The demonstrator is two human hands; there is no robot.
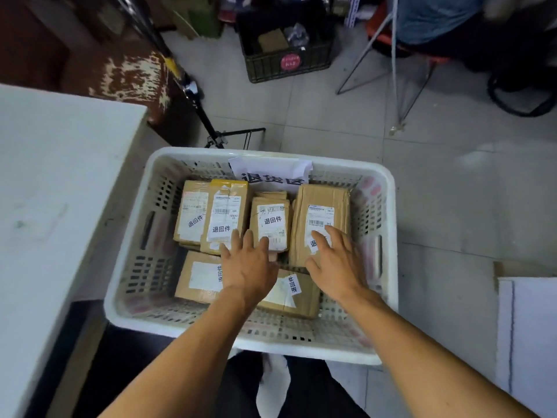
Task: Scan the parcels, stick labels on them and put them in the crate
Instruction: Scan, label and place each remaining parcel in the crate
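White slatted crate [388, 188] holds six labelled brown parcels [321, 220]: four standing beyond the fingertips of both hands, two lying flat beneath the wrists.
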